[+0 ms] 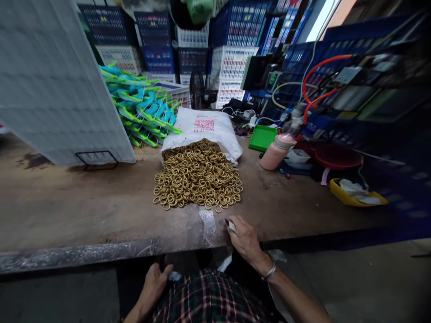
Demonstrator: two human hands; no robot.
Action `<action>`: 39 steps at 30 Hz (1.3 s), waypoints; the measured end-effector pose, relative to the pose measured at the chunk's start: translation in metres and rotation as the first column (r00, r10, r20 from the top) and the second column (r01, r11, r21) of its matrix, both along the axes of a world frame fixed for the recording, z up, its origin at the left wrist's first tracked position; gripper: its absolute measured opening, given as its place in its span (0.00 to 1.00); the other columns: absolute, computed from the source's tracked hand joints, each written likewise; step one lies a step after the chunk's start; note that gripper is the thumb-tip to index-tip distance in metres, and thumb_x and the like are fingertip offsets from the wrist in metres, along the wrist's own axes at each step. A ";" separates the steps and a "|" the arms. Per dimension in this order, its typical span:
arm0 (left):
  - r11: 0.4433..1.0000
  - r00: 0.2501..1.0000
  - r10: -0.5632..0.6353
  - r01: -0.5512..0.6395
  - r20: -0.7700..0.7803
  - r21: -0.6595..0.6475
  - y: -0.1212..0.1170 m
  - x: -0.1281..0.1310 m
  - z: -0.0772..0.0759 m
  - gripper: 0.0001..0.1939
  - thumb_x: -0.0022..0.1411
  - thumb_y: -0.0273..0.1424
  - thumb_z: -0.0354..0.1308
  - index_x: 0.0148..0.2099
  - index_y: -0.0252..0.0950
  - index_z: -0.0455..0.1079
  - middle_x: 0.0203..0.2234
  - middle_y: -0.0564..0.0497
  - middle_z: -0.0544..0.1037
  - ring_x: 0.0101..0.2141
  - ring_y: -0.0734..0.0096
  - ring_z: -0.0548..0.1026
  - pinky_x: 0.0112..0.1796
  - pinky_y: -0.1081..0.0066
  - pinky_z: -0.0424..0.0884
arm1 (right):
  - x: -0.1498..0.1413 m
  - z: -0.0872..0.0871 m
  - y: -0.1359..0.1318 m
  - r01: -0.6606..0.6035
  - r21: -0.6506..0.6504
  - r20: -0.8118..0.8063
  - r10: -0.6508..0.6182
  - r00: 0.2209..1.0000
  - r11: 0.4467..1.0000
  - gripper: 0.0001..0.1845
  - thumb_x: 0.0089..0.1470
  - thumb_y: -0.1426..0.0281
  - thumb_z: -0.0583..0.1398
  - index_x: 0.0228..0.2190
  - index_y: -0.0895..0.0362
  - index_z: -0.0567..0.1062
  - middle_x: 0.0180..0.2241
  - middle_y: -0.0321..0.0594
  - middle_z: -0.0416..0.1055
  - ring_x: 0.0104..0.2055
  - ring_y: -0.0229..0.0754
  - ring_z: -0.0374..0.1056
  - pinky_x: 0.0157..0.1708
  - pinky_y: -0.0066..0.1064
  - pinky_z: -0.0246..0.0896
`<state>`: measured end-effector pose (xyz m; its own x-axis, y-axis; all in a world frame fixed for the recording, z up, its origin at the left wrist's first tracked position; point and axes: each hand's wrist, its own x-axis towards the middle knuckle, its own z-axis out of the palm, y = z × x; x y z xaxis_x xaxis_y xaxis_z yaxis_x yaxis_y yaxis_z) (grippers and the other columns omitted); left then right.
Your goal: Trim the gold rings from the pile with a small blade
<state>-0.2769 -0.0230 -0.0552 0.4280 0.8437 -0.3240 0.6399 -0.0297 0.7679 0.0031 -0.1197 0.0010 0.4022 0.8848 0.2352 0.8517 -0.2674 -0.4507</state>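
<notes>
A heap of brass-coloured rings (198, 175) spills from the mouth of a white woven sack (208, 123) onto the wooden table. My right hand (245, 237) is at the table's front edge, just below the heap and apart from it. Its thumb and fingers close on a small white piece (231, 226) with a dark tip, whose kind I cannot make out. Below the table edge, near my checked shirt, is my left hand (155, 282), its fingers curled and partly in shadow. Close to its thumb is a small pale bluish scrap (174, 276); whether it is held is unclear.
A tall grey-white panel (63, 85) stands on the left, beside stacked green-and-blue plastic parts (141, 105). To the right are a pink bottle (276, 151), a green tray (263, 137) and a yellow dish (357, 194). Stacked crates (234, 63) and a fan (198, 92) stand behind.
</notes>
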 end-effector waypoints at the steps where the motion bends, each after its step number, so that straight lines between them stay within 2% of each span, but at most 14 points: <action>1: 0.999 0.999 0.043 -0.043 -0.018 0.003 -0.002 -0.001 0.006 0.10 0.48 0.39 0.54 0.24 0.38 0.67 0.17 0.51 0.69 0.24 0.61 0.71 0.28 0.67 0.66 | 0.004 0.001 0.012 0.072 -0.037 0.033 -0.071 0.997 0.997 0.08 0.52 0.74 0.51 0.34 0.56 0.69 0.32 0.43 0.72 0.33 0.43 0.68 0.31 0.29 0.56; 3: 0.999 0.999 0.033 -0.034 -0.008 -0.018 -0.005 -0.003 0.019 0.12 0.46 0.43 0.55 0.27 0.39 0.68 0.20 0.51 0.71 0.27 0.62 0.71 0.30 0.68 0.67 | 0.009 0.001 0.034 0.185 -0.118 0.091 -0.175 0.980 0.976 0.06 0.53 0.71 0.53 0.33 0.56 0.69 0.33 0.42 0.72 0.32 0.43 0.68 0.28 0.29 0.54; 7: 0.990 0.989 -0.108 0.116 0.097 -0.085 -0.007 0.014 0.047 0.14 0.50 0.43 0.53 0.30 0.38 0.68 0.22 0.52 0.71 0.27 0.67 0.69 0.31 0.71 0.65 | 0.009 0.002 0.059 0.315 -0.216 0.170 -0.282 0.944 0.924 0.08 0.55 0.65 0.54 0.35 0.56 0.67 0.33 0.43 0.73 0.30 0.44 0.69 0.26 0.29 0.51; 9: 0.982 0.976 -0.133 0.154 0.174 -0.113 -0.007 0.033 0.062 0.14 0.52 0.42 0.52 0.33 0.37 0.68 0.23 0.53 0.71 0.27 0.69 0.68 0.30 0.72 0.64 | 0.008 0.004 0.063 0.328 -0.241 0.177 -0.291 0.940 0.913 0.09 0.55 0.65 0.54 0.36 0.56 0.67 0.33 0.44 0.73 0.31 0.44 0.70 0.26 0.29 0.51; 11: 0.949 0.945 -0.208 0.258 0.254 -0.181 -0.007 0.057 0.075 0.13 0.54 0.41 0.52 0.35 0.36 0.67 0.22 0.54 0.70 0.25 0.72 0.67 0.28 0.74 0.63 | 0.007 0.005 0.064 0.330 -0.251 0.170 -0.294 0.940 0.910 0.09 0.55 0.66 0.54 0.37 0.56 0.66 0.34 0.44 0.73 0.32 0.44 0.70 0.26 0.29 0.51; 14: 0.921 0.913 -0.207 0.303 0.352 -0.244 -0.003 0.091 0.085 0.12 0.56 0.38 0.51 0.36 0.35 0.67 0.20 0.55 0.68 0.22 0.75 0.66 0.24 0.76 0.61 | 0.007 0.006 0.062 0.331 -0.250 0.155 -0.300 0.941 0.910 0.07 0.54 0.68 0.54 0.37 0.56 0.67 0.34 0.43 0.73 0.32 0.43 0.70 0.27 0.29 0.50; 17: 0.900 0.916 -0.160 0.288 0.367 -0.328 0.006 0.116 0.083 0.14 0.56 0.41 0.50 0.36 0.34 0.65 0.19 0.55 0.68 0.19 0.77 0.66 0.20 0.78 0.61 | 0.008 0.004 0.058 0.307 -0.241 0.141 -0.280 0.950 0.921 0.07 0.54 0.71 0.53 0.37 0.56 0.67 0.34 0.42 0.73 0.32 0.42 0.69 0.26 0.29 0.47; 20: 0.871 0.912 -0.106 0.277 0.395 -0.405 0.015 0.130 0.076 0.18 0.55 0.46 0.50 0.36 0.34 0.63 0.20 0.55 0.69 0.16 0.80 0.64 0.16 0.79 0.60 | 0.010 0.001 0.053 0.251 -0.231 0.133 -0.225 0.965 0.940 0.08 0.53 0.73 0.52 0.36 0.56 0.68 0.34 0.41 0.72 0.31 0.40 0.67 0.25 0.29 0.45; 23: 0.871 0.895 -0.035 0.247 0.446 -0.426 0.021 0.138 0.072 0.20 0.54 0.47 0.52 0.37 0.34 0.61 0.24 0.53 0.69 0.18 0.79 0.67 0.16 0.80 0.62 | 0.012 0.000 0.051 0.208 -0.221 0.129 -0.183 0.975 0.953 0.10 0.51 0.74 0.52 0.37 0.55 0.68 0.36 0.40 0.70 0.32 0.39 0.65 0.25 0.29 0.45; 28: 0.873 0.892 -0.002 0.222 0.452 -0.434 0.025 0.148 0.074 0.20 0.53 0.46 0.53 0.38 0.34 0.61 0.23 0.54 0.68 0.18 0.80 0.67 0.16 0.80 0.63 | 0.018 -0.001 0.053 0.186 -0.139 0.086 -0.175 0.981 0.973 0.13 0.51 0.76 0.51 0.38 0.55 0.68 0.37 0.40 0.67 0.31 0.39 0.63 0.26 0.28 0.48; 31: 0.878 0.884 0.061 0.173 0.464 -0.446 0.027 0.151 0.075 0.20 0.53 0.45 0.54 0.41 0.34 0.59 0.24 0.54 0.69 0.19 0.80 0.68 0.16 0.80 0.63 | 0.019 -0.004 0.056 0.080 0.005 -0.010 -0.080 0.997 0.997 0.11 0.49 0.78 0.50 0.34 0.56 0.69 0.34 0.40 0.66 0.34 0.40 0.62 0.31 0.27 0.52; 34: 0.894 0.862 0.111 0.130 0.494 -0.428 0.030 0.151 0.074 0.22 0.53 0.43 0.54 0.46 0.34 0.58 0.25 0.54 0.69 0.19 0.79 0.68 0.17 0.80 0.64 | 0.013 -0.004 0.057 -0.041 0.127 -0.134 0.058 0.989 0.991 0.09 0.51 0.77 0.50 0.31 0.56 0.68 0.31 0.40 0.66 0.34 0.40 0.61 0.34 0.28 0.54; 39: 0.924 0.860 0.102 0.104 0.501 -0.367 0.031 0.147 0.077 0.23 0.53 0.42 0.54 0.47 0.33 0.61 0.24 0.55 0.69 0.19 0.79 0.67 0.19 0.79 0.64 | -0.003 0.007 0.061 -0.159 0.167 -0.350 0.209 0.913 0.973 0.08 0.55 0.71 0.50 0.28 0.57 0.68 0.28 0.38 0.65 0.31 0.37 0.60 0.32 0.26 0.54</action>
<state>-0.1304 0.0081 0.0221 0.6178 0.7043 -0.3496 0.1630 0.3202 0.9332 -0.0003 -0.0587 0.0081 0.3148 0.9223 0.2242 0.6512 -0.0381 -0.7579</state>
